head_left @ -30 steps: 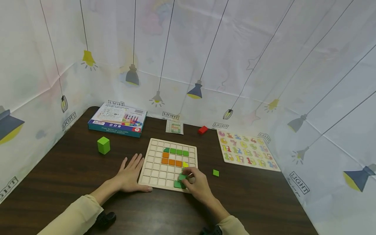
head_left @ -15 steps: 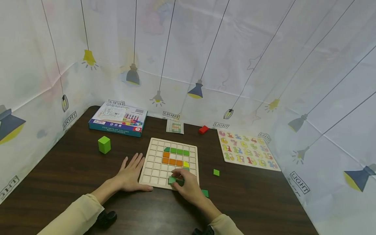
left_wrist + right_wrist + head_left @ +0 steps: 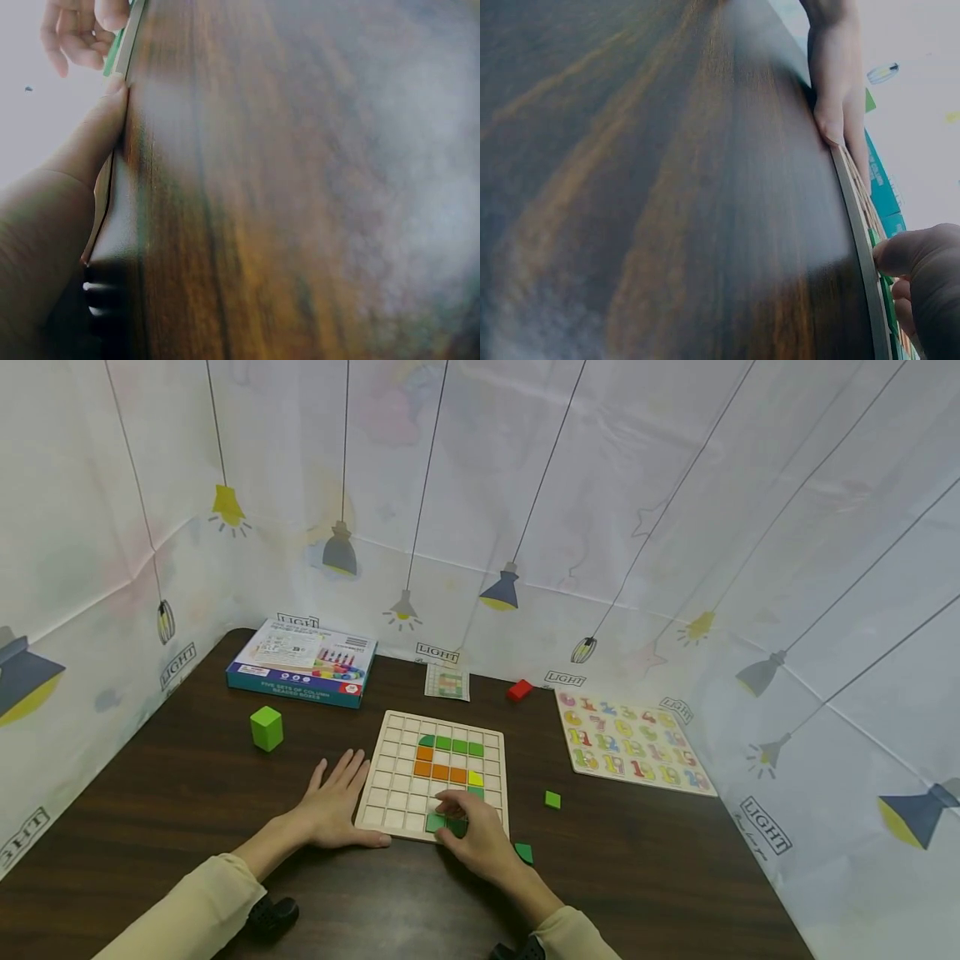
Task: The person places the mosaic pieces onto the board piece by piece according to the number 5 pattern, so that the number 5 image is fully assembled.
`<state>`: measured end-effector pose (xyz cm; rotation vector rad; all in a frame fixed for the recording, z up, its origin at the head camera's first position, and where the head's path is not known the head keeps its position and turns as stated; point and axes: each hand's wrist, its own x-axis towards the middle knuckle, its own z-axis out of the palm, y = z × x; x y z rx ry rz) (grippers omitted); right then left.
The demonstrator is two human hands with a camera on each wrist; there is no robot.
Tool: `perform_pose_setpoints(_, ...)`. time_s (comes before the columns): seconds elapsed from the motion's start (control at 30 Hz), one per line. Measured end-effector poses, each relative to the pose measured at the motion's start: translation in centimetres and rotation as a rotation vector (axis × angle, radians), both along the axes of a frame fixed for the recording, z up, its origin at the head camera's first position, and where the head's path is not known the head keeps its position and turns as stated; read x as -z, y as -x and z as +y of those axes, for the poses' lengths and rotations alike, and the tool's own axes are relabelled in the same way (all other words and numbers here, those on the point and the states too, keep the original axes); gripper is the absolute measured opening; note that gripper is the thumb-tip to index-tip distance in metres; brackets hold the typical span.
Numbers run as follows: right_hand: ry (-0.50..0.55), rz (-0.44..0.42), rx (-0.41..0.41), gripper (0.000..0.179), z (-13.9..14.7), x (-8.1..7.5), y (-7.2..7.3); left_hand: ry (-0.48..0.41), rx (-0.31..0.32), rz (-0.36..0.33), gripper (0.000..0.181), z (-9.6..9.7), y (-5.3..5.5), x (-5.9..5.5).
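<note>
A wooden grid board [image 3: 386,777] lies on the table with orange, yellow and green tiles in several cells. My left hand [image 3: 330,806] rests spread against its left side, the thumb along the front edge. Over the front row, my right hand [image 3: 480,839] has thumb and bent fingers at a green square tile [image 3: 433,822], low on the board. Another darker green tile [image 3: 456,827] sits partly under that hand. In the right wrist view, the thumb [image 3: 892,251] touches green at the board's edge. The left wrist view shows the left thumb [image 3: 105,124] against the board.
Right of the board lie a green tile with a rounded corner [image 3: 524,853] and a light green square tile [image 3: 552,799]. Farther out are a number puzzle board [image 3: 630,739], a red block [image 3: 519,691], a pattern card [image 3: 447,683], a boxed set [image 3: 300,664] and a green block [image 3: 266,729].
My right hand has shifted left along the front row with a green tile, which now lies lower on the board. The rounded green tile came into sight beside the wrist. My left hand stayed put.
</note>
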<state>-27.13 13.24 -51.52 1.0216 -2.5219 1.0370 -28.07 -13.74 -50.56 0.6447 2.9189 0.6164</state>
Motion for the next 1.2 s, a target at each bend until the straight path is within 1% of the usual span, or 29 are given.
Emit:
perform_pose_setpoints(0.33,-0.010,-0.044,0.016,0.040,-0.2,-0.3,-0.2,-0.018,0.010,0.004,0.122,0.0,0.0,0.5)
perform_pose_setpoints(0.47,-0.021,-0.045,0.025,0.039,-0.1,-0.2,-0.1,-0.007,0.007,0.008,0.122,0.1,0.0,0.4)
perform_pose_setpoints(0.6,-0.027,-0.018,0.018,0.040,0.0,-0.2,0.0,-0.001,0.006,-0.003,0.123,0.1,0.0,0.2)
perform_pose_setpoints(0.73,-0.042,0.031,0.015,0.040,0.0,-0.2,0.0,0.005,0.006,-0.004,0.124,0.1,0.1,0.2)
perform_pose_setpoints(0.9,-0.027,0.062,0.035,0.039,0.3,-0.4,0.1,0.006,0.007,0.004,0.124,0.0,0.1,0.0)
perform_pose_setpoints(1.07,-0.004,0.086,0.071,0.036,1.5,-0.6,0.1,0.000,0.004,-0.001,0.124,0.0,0.2,0.0)
perform_pose_setpoints(1.2,0.043,0.097,0.099,0.033,3.1,-0.6,0.2,-0.006,0.004,-0.009,0.124,-0.1,0.2,0.2)
